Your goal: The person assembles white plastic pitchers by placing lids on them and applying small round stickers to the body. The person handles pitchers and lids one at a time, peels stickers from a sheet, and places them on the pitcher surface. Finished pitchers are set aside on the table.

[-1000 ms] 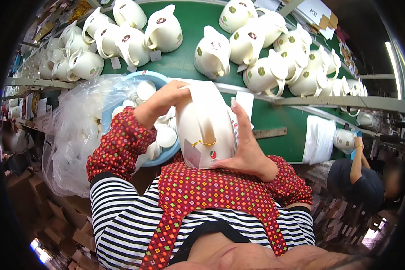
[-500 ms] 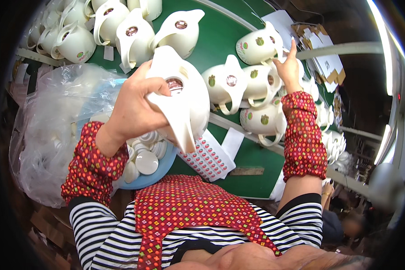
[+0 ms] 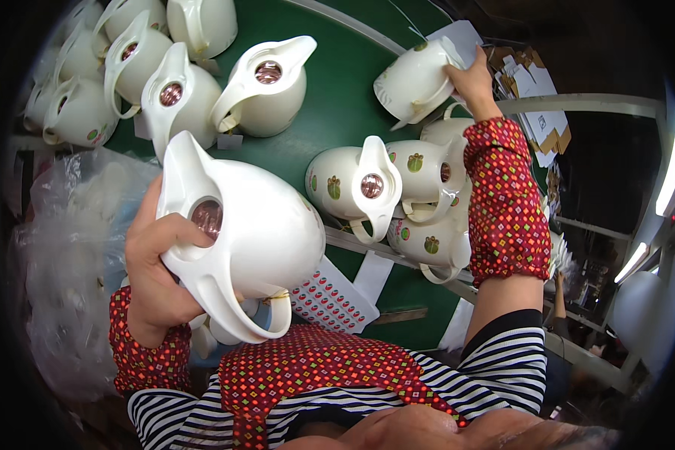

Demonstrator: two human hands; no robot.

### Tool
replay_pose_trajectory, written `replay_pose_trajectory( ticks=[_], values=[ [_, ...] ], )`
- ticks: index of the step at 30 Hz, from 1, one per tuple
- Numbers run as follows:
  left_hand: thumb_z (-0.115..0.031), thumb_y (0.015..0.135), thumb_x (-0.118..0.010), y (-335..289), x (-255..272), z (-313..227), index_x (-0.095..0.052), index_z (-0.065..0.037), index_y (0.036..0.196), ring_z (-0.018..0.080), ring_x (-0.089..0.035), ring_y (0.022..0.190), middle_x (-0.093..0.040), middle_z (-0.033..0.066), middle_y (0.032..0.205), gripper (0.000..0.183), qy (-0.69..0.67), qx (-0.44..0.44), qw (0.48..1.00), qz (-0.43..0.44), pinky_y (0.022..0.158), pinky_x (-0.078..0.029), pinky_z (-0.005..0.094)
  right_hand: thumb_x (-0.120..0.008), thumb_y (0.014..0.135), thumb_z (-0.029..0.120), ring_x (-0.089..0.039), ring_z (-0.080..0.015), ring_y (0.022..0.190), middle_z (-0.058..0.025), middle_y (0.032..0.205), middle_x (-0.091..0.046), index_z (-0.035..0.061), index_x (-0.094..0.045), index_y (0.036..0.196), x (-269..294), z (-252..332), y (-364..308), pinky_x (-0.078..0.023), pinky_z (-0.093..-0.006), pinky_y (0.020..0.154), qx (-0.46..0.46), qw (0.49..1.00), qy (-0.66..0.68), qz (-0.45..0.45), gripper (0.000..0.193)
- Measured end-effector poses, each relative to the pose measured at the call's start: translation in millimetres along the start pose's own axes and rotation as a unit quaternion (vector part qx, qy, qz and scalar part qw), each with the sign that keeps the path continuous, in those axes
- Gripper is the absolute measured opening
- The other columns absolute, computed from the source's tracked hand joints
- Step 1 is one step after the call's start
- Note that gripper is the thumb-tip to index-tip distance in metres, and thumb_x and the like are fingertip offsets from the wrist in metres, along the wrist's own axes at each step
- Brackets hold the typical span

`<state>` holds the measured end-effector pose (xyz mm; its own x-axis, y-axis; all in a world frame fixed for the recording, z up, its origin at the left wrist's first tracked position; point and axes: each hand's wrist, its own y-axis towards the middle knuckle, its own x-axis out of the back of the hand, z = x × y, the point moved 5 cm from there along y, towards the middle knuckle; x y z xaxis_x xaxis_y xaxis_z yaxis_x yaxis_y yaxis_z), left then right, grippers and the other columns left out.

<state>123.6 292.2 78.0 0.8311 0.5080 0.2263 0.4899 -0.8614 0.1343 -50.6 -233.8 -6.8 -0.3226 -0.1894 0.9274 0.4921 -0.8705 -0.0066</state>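
Turned since earlier, the farther held jug gleams, smoothly bulbous.

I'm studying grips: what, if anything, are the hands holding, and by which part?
The left hand holds a glossy white spouted jug by its mouth rim; the right hand grips another glossy white jug near its top end, exact hold partly hidden.

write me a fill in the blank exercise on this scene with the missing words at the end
The near hand, holding the near jug, is the ____ one.
The far hand, touching the tilted jug, is the ____ one.
The tabletop is ____ in colour.
The sticker sheet has a ____ background.

Missing words: left; right; green; white
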Motion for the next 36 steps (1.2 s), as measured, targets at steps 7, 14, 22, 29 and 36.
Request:
replay_pose_trajectory(
  ticks=[7, 14, 22, 29, 36],
  values=[
    [-0.026, 0.063, -0.099, 67, -21, -36, -0.067, -0.007, 0.094, 0.0413, -0.062, 0.125, -0.054, 0.0303, 0.139, 0.049, 0.021, -0.139, 0.990, -0.002, 0.102, -0.051, 0.0450, -0.071, 0.088, -0.010, -0.066, -0.0193, 0.073, -0.0137, 0.095, -0.063, 0.0005, -0.010, 0.164, 3, -11, 0, -0.061, -0.0332, 0.068, -0.017, 0.924, 0.382, -0.031, 0.098],
    [-0.015, 0.074, -0.088, 182, -92, -36, -0.069, -0.006, 0.101, 0.0334, -0.063, 0.118, -0.060, 0.0189, 0.129, 0.034, 0.110, -0.263, 0.957, -0.045, 0.103, -0.049, 0.0376, -0.069, 0.098, -0.002, -0.063, -0.0129, 0.086, -0.0116, 0.102, -0.065, 0.0019, -0.008, 0.164, 134, 56, -91, -0.050, -0.0239, 0.075, 0.253, 0.887, 0.357, -0.147, 0.090],
    [-0.016, 0.076, -0.083, 243, -209, 109, -0.078, -0.012, 0.108, 0.0453, -0.045, 0.141, -0.044, 0.0257, 0.154, 0.033, 0.232, -0.231, 0.944, 0.029, 0.118, -0.041, 0.0461, -0.064, 0.097, -0.010, -0.065, -0.0135, 0.095, -0.0132, 0.110, -0.059, 0.0116, -0.004, 0.166, 200, 76, -220, -0.054, -0.0237, 0.082, 0.197, 0.885, 0.339, -0.250, 0.094],
    [-0.013, 0.083, -0.076, 210, -213, 97, -0.053, -0.012, 0.147, 0.0446, -0.040, 0.147, -0.030, 0.0322, 0.162, 0.068, 0.414, -0.087, 0.904, 0.055, 0.120, -0.037, 0.0518, -0.063, 0.097, -0.011, -0.065, -0.0149, 0.096, -0.0131, 0.108, -0.060, 0.0126, 0.000, 0.168, 229, 85, -313, -0.056, -0.0287, 0.091, 0.129, 0.884, 0.388, -0.227, 0.097],
    [-0.042, 0.065, -0.095, 67, -160, -124, -0.039, -0.015, 0.158, 0.0534, -0.032, 0.149, -0.032, 0.0363, 0.158, 0.112, 0.001, -0.368, 0.923, 0.115, 0.120, -0.034, 0.0546, -0.062, 0.094, -0.010, -0.065, -0.0180, 0.100, -0.0161, 0.110, -0.060, 0.0100, -0.004, 0.169, 234, 121, -409, -0.054, -0.0293, 0.092, 0.029, 0.896, 0.410, -0.167, 0.097]
  ],
)
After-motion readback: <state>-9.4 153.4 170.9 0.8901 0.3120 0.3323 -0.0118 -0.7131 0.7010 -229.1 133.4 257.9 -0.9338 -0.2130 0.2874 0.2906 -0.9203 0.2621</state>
